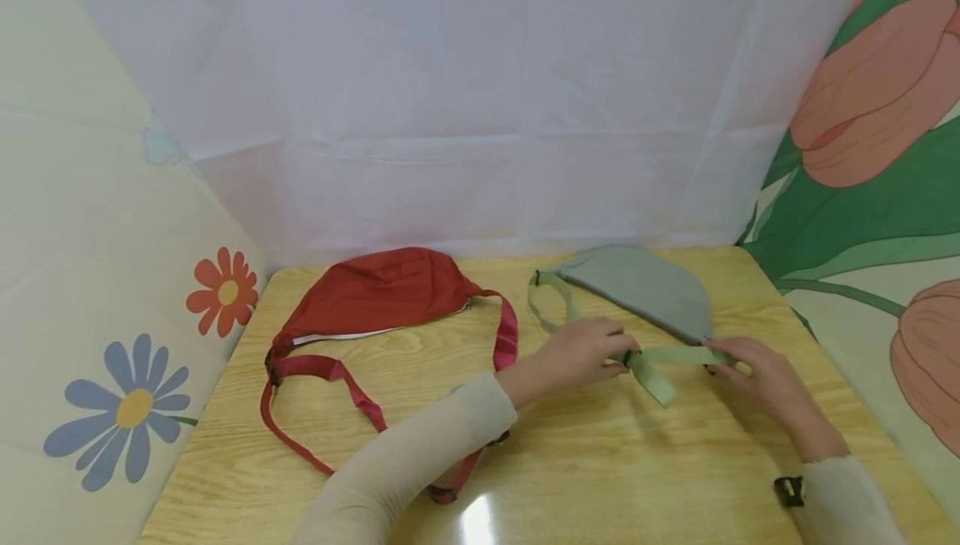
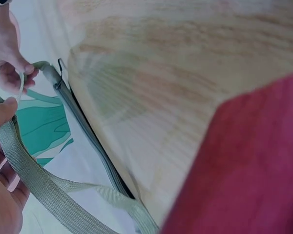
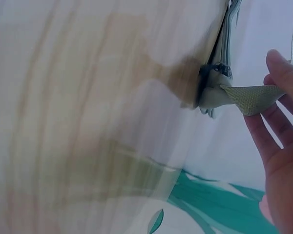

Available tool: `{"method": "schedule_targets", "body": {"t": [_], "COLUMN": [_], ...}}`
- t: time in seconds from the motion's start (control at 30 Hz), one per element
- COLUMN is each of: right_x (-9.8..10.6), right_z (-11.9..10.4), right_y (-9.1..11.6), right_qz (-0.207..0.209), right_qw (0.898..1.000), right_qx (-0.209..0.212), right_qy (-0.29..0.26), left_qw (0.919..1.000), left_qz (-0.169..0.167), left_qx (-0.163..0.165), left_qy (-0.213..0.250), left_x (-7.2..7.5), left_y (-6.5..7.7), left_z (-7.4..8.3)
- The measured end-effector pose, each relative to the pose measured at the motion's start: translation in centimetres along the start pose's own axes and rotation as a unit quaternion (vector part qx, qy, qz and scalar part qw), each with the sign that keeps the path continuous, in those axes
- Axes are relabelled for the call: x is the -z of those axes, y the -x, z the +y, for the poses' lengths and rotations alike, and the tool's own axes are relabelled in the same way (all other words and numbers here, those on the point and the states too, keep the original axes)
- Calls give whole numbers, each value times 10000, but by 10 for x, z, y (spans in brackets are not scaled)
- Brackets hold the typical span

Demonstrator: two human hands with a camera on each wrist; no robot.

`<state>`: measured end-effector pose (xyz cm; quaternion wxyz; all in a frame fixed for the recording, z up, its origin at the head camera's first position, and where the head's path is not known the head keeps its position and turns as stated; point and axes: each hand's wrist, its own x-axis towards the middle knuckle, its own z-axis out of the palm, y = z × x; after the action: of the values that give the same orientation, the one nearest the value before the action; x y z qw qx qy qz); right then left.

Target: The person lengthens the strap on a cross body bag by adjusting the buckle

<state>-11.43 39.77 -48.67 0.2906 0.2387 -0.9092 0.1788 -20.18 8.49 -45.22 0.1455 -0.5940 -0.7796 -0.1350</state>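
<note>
A grey-green waist bag (image 1: 641,287) lies at the back right of the wooden table, its pale green strap (image 1: 678,355) drawn out in front of it. My left hand (image 1: 577,353) pinches the strap beside a small dark slider, and a loose strap end hangs below. Close to the bag's right corner, my right hand (image 1: 768,382) holds the same strap between thumb and fingers. The right wrist view shows the webbing (image 3: 256,99) folded at those fingertips. In the left wrist view the strap (image 2: 49,197) runs down past my left palm.
On the table's left half lies a red waist bag (image 1: 382,295), its red strap (image 1: 360,399) looping forward and passing under my left forearm. A white sheet (image 1: 397,95) hangs behind the table. Flower-printed cloths (image 1: 892,220) stand along both sides.
</note>
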Motion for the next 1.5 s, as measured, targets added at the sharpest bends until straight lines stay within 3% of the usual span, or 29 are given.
{"method": "schedule_targets", "body": {"t": [0.13,0.33,0.73,0.97,1.23,1.5], "right_x": [7,14,18,23,31,33], "right_z": [1,9,29,41,49,54], "right_y": [2,5,10,9,7,4], "right_qz": [-308,-669,-658,-363,-703,-638], "right_qw": [9976,9913,9873,9909,9817,9770], "right_qx": [-538,-1110,-1433,-1237,-1772,-2029], "right_qy": [297,245,200,376,-23,-123], "left_qw": [9999,9999,9999,9998,9998,9999], "left_qz": [-60,17,34,122,129,98], "left_qx": [121,96,66,-41,-50,58], "left_qy": [-61,-28,-79,-144,-158,-106], "left_x": [6,13,22,27,28,35], "left_y": [2,7,16,22,25,29], "left_z": [-2,-4,-3,-3,-2,0]}}
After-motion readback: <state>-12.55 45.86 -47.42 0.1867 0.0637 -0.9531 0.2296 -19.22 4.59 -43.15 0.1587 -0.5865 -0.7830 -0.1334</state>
